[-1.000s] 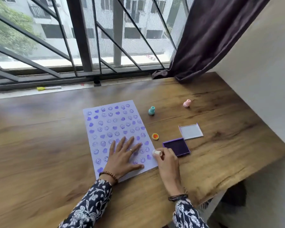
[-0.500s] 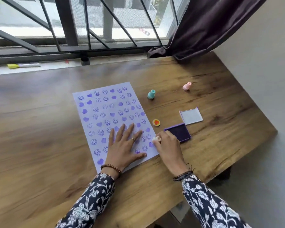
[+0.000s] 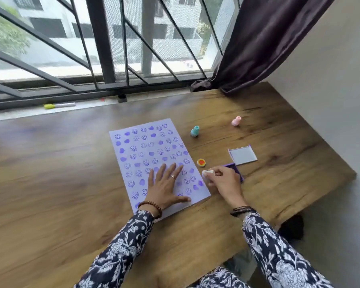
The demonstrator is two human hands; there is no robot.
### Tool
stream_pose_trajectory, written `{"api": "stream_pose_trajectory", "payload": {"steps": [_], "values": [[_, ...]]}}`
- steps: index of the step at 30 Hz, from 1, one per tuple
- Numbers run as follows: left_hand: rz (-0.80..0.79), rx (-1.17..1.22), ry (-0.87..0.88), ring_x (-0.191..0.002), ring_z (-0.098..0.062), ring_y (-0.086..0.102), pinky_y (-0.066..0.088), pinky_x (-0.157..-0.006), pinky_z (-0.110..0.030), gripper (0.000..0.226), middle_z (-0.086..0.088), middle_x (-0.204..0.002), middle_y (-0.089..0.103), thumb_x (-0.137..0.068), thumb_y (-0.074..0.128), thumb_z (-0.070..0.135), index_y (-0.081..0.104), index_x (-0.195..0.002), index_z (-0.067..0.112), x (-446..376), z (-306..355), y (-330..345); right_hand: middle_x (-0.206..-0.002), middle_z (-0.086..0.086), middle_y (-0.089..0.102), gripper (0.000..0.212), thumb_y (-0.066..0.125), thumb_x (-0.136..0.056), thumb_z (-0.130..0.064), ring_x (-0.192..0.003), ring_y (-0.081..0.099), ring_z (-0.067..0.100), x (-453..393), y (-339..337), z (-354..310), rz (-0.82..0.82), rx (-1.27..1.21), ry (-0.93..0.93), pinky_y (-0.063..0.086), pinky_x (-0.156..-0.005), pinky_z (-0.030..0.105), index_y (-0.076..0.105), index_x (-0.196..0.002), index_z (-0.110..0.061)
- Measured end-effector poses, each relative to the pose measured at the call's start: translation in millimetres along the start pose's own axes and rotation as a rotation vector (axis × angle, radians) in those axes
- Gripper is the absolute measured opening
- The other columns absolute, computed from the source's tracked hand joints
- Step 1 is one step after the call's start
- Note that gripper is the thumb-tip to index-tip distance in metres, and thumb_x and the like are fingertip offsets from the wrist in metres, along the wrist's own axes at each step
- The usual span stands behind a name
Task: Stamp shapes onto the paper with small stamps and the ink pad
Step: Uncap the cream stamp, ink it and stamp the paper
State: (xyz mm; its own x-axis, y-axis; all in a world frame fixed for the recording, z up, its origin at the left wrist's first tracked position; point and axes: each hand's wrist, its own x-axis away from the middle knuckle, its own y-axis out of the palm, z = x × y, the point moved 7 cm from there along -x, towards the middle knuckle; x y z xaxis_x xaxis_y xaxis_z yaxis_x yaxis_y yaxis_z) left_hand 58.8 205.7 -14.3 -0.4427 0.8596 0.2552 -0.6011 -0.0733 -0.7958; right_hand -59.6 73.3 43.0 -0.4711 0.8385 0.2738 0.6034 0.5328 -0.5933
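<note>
A pale purple paper (image 3: 146, 142) covered with purple smiley and heart prints lies on the wooden table (image 3: 60, 183). My left hand (image 3: 166, 186) rests flat on its near part, fingers spread. My right hand (image 3: 222, 181) grips a small white stamp (image 3: 207, 173) at the paper's right edge, tilted sideways. The purple ink pad (image 3: 237, 169) lies just right of that hand, partly hidden by it. Its lid (image 3: 242, 155) sits behind it. A teal stamp (image 3: 195, 131) and a pink stamp (image 3: 236, 121) stand farther back.
A small yellow cap with a red centre (image 3: 201, 162) lies between the paper and the lid. A yellow-tipped marker (image 3: 58, 105) rests on the window sill. A dark curtain (image 3: 264, 38) hangs at the back right. The table's right edge runs beside a white wall.
My right hand with the white stamp has lifted slightly off the paper's right edge toward the ink pad. The head camera tilted up and down. My left hand stays flat on the paper.
</note>
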Motion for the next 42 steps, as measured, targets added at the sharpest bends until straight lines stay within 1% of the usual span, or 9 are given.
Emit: {"api": "stream_pose_trajectory", "payload": {"steps": [4,7,15,18,20,23,25,32,42], "values": [[0.048,-0.064,0.024,-0.142,-0.02,0.002,-0.005,-0.113,-0.052,0.077,0.007,-0.154,0.014,-0.078,0.055,0.053,0.016,-0.141,0.032,-8.5,20.8,-17.8,-0.073,0.008,0.068,0.015,0.071,-0.076,-0.014,-0.056,0.063,0.01,4.3,-17.6,8.0,-0.051,-0.402,0.106,0.054,-0.061,0.026,0.069,-0.084,-0.001],[0.116,-0.071,0.116,-0.134,-0.023,0.029,0.021,-0.111,-0.043,0.051,-0.001,-0.144,0.038,-0.087,0.053,0.034,0.035,-0.134,0.025,-31.0,47.7,-27.9,-0.071,0.007,0.065,0.005,0.068,-0.078,-0.008,-0.052,0.061,0.003,2.5,-28.4,10.7,-0.091,-0.598,0.14,0.053,-0.052,0.013,0.068,-0.08,-0.003],[0.059,-0.078,0.121,-0.107,-0.032,0.054,0.044,-0.091,-0.037,0.027,-0.018,-0.117,0.054,-0.088,0.049,0.005,0.057,-0.114,0.008,-78.1,88.3,-21.3,-0.059,-0.001,0.067,0.009,0.06,-0.082,-0.001,-0.054,0.062,0.005,-16.5,-51.3,27.4,-0.161,-0.949,0.21,0.056,-0.057,0.015,0.067,-0.077,-0.004],[0.131,0.045,0.067,-0.094,-0.029,0.059,0.046,-0.082,-0.033,0.02,-0.015,-0.105,0.06,-0.083,0.056,0.005,0.062,-0.102,0.005,-83.9,90.6,-26.6,-0.064,0.0,0.069,0.007,0.06,-0.082,0.0,-0.059,0.063,0.006,-27.2,-59.6,32.6,-0.164,-0.944,0.167,0.056,-0.06,0.014,0.066,-0.081,-0.003],[0.221,0.419,-0.047,-0.078,-0.02,0.061,0.048,-0.07,-0.019,0.017,-0.004,-0.084,0.067,-0.079,0.063,0.005,0.065,-0.097,0.004,-82.3,86.2,-33.2,-0.071,0.001,0.07,0.009,0.059,-0.083,0.0,-0.066,0.064,0.007,-35.0,-63.2,31.6,-0.173,-0.916,0.087,0.056,-0.063,0.014,0.067,-0.083,-0.005],[0.131,1.162,-0.141,-0.063,-0.008,0.065,0.052,-0.061,-0.009,0.012,0.007,-0.06,0.07,-0.083,0.056,0.001,0.064,-0.092,0.005,-76.2,94.1,-28.4,-0.08,0.002,0.07,0.01,0.064,-0.08,-0.004,-0.075,0.063,0.006,-44.3,-67.7,16.6,-0.205,-0.733,-0.111,0.051,-0.065,0.011,0.069,-0.087,-0.01],[0.09,1.323,-0.142,-0.062,-0.007,0.067,0.055,-0.063,-0.012,0.014,0.002,-0.062,0.071,-0.085,0.052,0.0,0.064,-0.091,0.005,-71.9,97.8,-28.1,-0.079,-0.001,0.071,0.012,0.067,-0.077,-0.003,-0.075,0.065,0.002,-47.3,-69.8,3.2,-0.225,-0.674,-0.217,0.048,-0.065,0.009,0.069,-0.088,-0.01],[0.088,1.318,-0.137,-0.064,-0.008,0.068,0.055,-0.063,-0.013,0.014,-0.001,-0.065,0.073,-0.085,0.054,0.004,0.065,-0.095,0.003,-69.0,105.9,-38.8,-0.09,0.008,0.074,0.023,0.069,-0.072,0.003,-0.088,0.069,0.014,-55.9,-66.5,-20.4,-0.272,-0.504,-0.381,0.053,-0.079,0.021,0.071,-0.088,-0.013],[0.085,1.283,-0.153,-0.065,-0.01,0.069,0.056,-0.063,-0.014,0.012,-0.003,-0.065,0.073,-0.083,0.057,0.006,0.066,-0.089,0.001,-73.8,107.5,-41.6,-0.087,0.0,0.074,0.031,0.07,-0.071,0.002,-0.085,0.068,0.01,-65.2,-68.3,-29.4,-0.325,-0.463,-0.447,0.052,-0.077,0.016,0.07,-0.08,-0.028]]}}
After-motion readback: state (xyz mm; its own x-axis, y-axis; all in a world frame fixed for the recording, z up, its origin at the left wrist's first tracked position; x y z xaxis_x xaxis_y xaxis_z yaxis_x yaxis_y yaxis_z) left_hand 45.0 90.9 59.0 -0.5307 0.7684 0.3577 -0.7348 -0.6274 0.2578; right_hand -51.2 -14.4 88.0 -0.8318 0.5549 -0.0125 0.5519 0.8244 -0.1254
